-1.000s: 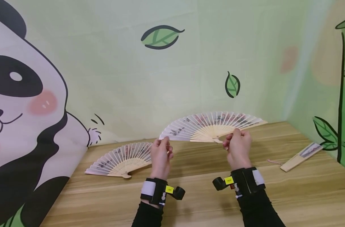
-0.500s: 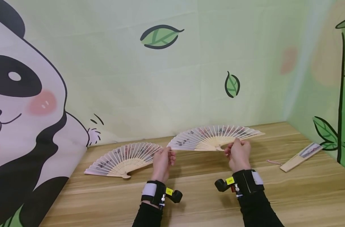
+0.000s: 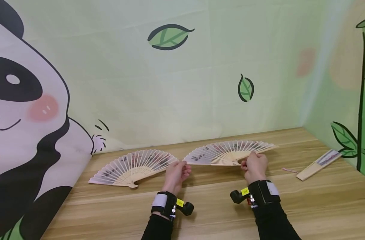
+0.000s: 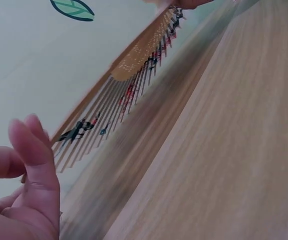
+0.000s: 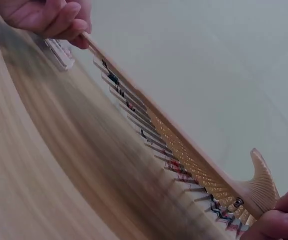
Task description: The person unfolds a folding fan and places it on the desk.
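An open folding fan [image 3: 227, 151], pale with a flower print and light wooden ribs, is spread between both hands. My left hand [image 3: 174, 175] pinches its left end between thumb and fingers. At the right, my right hand [image 3: 255, 166] grips the outer rib close to the pivot; in the right wrist view its fingers [image 5: 279, 225] show only at the corner. The left wrist view has the fan [image 4: 133, 62] slanting just over the wood; whether it touches is unclear. A second open fan [image 3: 134, 170] lies on the table to the left, its right tip beside my left hand.
A closed folding fan [image 3: 318, 165] with a pink tassel [image 3: 289, 170] lies at the right of the wooden table [image 3: 212, 213]. Behind the table hangs a pale green backdrop [image 3: 125, 83] printed with a panda and leaves.
Both hands have lowered the held fan toward the table, and its left end has shifted slightly right. The fan on the left and the closed one stay where they were.
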`<state>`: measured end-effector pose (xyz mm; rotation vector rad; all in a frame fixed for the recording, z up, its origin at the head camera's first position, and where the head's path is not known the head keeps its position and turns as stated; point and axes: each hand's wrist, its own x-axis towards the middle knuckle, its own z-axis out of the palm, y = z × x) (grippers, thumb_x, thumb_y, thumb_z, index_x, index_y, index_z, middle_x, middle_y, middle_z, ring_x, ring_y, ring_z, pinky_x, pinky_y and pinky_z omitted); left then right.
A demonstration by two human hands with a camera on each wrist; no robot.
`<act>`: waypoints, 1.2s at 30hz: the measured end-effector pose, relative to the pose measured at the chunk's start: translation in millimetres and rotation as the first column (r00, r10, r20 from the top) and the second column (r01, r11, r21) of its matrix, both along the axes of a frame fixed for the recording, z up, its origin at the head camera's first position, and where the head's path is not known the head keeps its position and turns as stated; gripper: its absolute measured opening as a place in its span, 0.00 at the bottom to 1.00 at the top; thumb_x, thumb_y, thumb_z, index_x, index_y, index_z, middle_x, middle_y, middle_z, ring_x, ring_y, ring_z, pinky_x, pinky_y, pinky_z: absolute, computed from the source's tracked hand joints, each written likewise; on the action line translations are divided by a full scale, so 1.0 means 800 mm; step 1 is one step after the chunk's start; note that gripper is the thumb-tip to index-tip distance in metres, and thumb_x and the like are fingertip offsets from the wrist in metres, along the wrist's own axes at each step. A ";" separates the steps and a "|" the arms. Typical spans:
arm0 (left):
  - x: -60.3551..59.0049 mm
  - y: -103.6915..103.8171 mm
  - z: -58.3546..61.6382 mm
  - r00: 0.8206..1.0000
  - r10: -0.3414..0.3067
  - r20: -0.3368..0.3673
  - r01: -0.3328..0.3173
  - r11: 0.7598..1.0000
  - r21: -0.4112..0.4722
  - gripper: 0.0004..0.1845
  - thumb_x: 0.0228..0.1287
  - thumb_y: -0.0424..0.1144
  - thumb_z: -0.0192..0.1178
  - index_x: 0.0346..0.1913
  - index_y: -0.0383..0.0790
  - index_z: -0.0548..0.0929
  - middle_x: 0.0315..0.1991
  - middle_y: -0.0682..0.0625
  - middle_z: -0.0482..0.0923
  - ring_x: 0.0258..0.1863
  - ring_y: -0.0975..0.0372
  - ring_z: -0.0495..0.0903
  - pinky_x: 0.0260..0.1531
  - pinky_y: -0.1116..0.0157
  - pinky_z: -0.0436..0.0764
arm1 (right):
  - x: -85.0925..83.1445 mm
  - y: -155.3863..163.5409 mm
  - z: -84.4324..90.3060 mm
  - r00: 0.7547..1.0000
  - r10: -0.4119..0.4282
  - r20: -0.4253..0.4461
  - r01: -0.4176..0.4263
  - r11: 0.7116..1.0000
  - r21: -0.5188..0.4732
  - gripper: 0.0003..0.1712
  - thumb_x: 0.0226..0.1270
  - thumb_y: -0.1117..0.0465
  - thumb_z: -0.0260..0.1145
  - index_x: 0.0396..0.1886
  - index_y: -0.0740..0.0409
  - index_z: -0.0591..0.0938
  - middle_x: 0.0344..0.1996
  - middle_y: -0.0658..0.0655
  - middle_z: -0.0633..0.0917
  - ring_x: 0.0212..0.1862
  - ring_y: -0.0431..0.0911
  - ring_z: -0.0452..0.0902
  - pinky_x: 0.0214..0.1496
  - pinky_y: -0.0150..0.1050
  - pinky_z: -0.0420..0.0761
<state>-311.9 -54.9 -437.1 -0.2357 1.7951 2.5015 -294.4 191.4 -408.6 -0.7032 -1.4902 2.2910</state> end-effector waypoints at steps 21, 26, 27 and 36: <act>0.002 0.000 -0.009 0.995 -0.097 0.036 0.099 0.991 -0.085 0.15 0.71 0.24 0.48 0.56 0.19 0.70 0.28 0.44 0.81 0.22 0.64 0.81 0.25 0.73 0.80 | -0.002 0.033 -0.034 0.976 0.027 0.215 -0.107 0.923 0.370 0.11 0.74 0.65 0.48 0.48 0.69 0.69 0.14 0.53 0.79 0.14 0.39 0.73 0.15 0.31 0.72; 0.002 -0.003 -0.010 0.993 -0.109 0.045 0.113 0.989 -0.093 0.16 0.73 0.27 0.48 0.57 0.18 0.70 0.28 0.44 0.81 0.23 0.65 0.80 0.26 0.73 0.81 | -0.005 0.034 -0.033 0.976 0.011 0.216 -0.089 0.932 0.351 0.18 0.68 0.69 0.48 0.56 0.69 0.65 0.16 0.54 0.79 0.14 0.40 0.74 0.14 0.32 0.73; 0.002 -0.003 -0.009 0.993 -0.108 0.048 0.112 0.989 -0.095 0.16 0.73 0.26 0.48 0.57 0.18 0.70 0.28 0.44 0.80 0.23 0.64 0.80 0.26 0.73 0.81 | -0.006 0.034 -0.032 0.976 0.009 0.217 -0.085 0.934 0.346 0.20 0.67 0.70 0.48 0.58 0.68 0.64 0.16 0.54 0.79 0.14 0.40 0.74 0.13 0.32 0.73; 0.001 -0.004 -0.001 0.993 -0.101 0.060 0.107 0.989 -0.106 0.14 0.74 0.29 0.47 0.56 0.22 0.69 0.29 0.43 0.80 0.24 0.63 0.80 0.27 0.71 0.81 | 0.004 0.050 -0.021 0.982 0.040 0.186 -0.120 0.889 0.443 0.14 0.67 0.67 0.47 0.50 0.67 0.68 0.17 0.54 0.78 0.13 0.40 0.72 0.13 0.33 0.71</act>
